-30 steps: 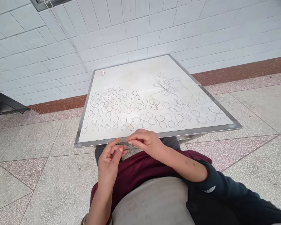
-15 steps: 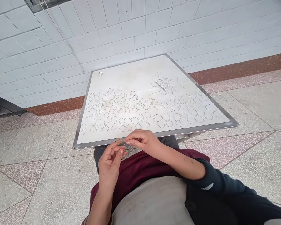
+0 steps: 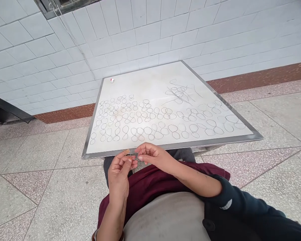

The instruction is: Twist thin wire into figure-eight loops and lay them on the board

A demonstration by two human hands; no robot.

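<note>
Just in front of the table's near edge, my left hand (image 3: 119, 172) pinches a thin wire (image 3: 133, 158) between thumb and forefinger. The wire's full shape is too fine to make out. My right hand (image 3: 157, 158) is close beside it on the right, thumb and forefinger apart around the wire's end; any contact with it is unclear. Beyond both hands, many thin wire figure-eight loops (image 3: 125, 132) lie in rows on the white table (image 3: 145, 78).
A tangled pile of loose wire (image 3: 179, 93) lies toward the table's back right. A small white and red object (image 3: 112, 80) sits at the back left corner. The table has a metal rim (image 3: 230, 140) and stands near a tiled wall (image 3: 145, 36).
My right thumb and forefinger have parted from their pinch on the wire. My left hand keeps its hold. The whole view has shifted slightly.
</note>
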